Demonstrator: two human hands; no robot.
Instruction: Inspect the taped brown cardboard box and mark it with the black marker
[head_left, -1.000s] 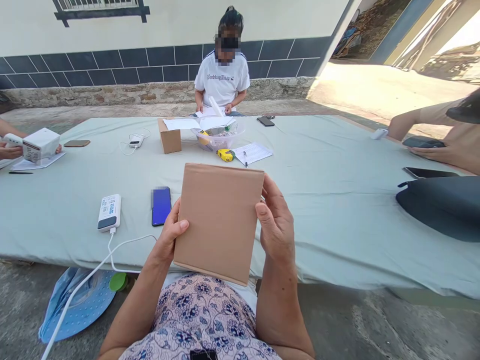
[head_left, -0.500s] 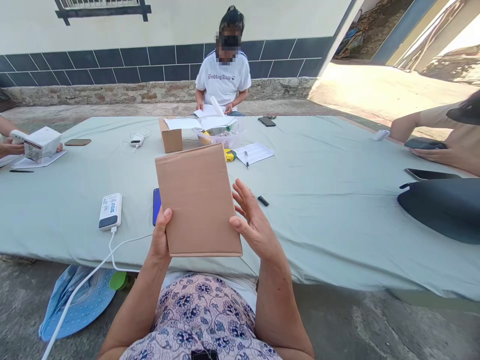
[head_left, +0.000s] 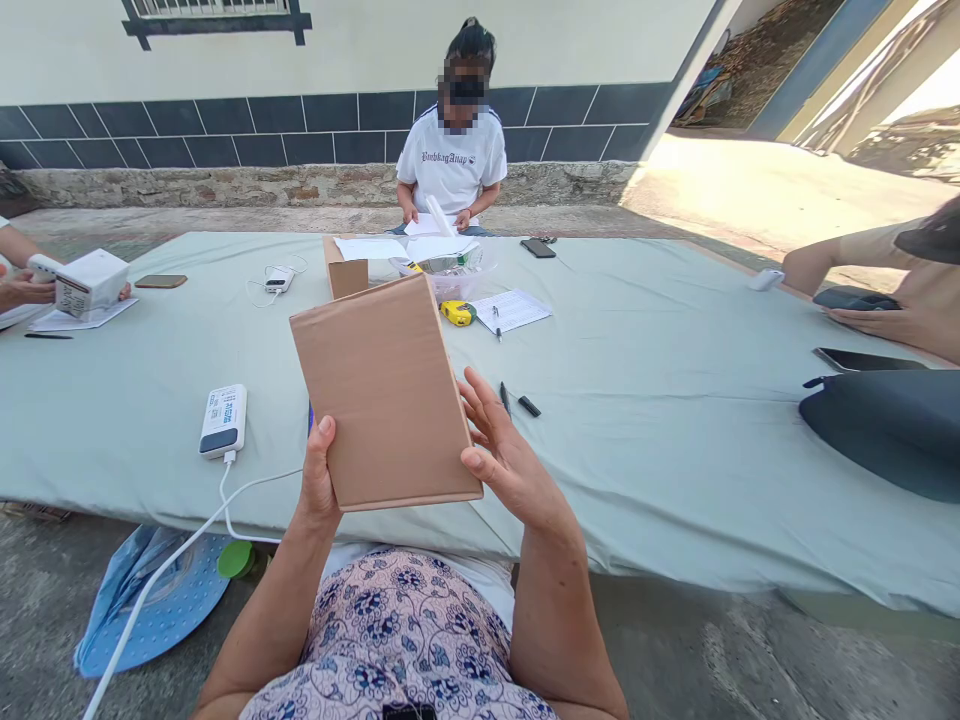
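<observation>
A flat brown cardboard piece (head_left: 381,390) is held up in front of me, tilted to the left. My left hand (head_left: 319,478) grips its lower left corner, thumb on the front face. My right hand (head_left: 501,455) rests against its right edge with fingers spread and stretched out, thumb near the lower right corner. Behind the cardboard lie a black pen (head_left: 505,399) and a small black cap (head_left: 529,406) on the green-grey cloth. A blue phone is mostly hidden behind the cardboard.
A long table with a cloth (head_left: 637,340) spans the view. On it sit a white power bank (head_left: 223,421) with a cable, a brown box (head_left: 346,271), a clear bowl (head_left: 448,270), a yellow tape measure (head_left: 457,313) and papers. A person (head_left: 452,155) sits opposite; other people's hands are at both sides. A dark bag (head_left: 889,425) lies right.
The cardboard has moved left and up and tilted, leaving my lap. My right hand has let go of its edge and opened, uncovering the pen and cap on the cloth.
</observation>
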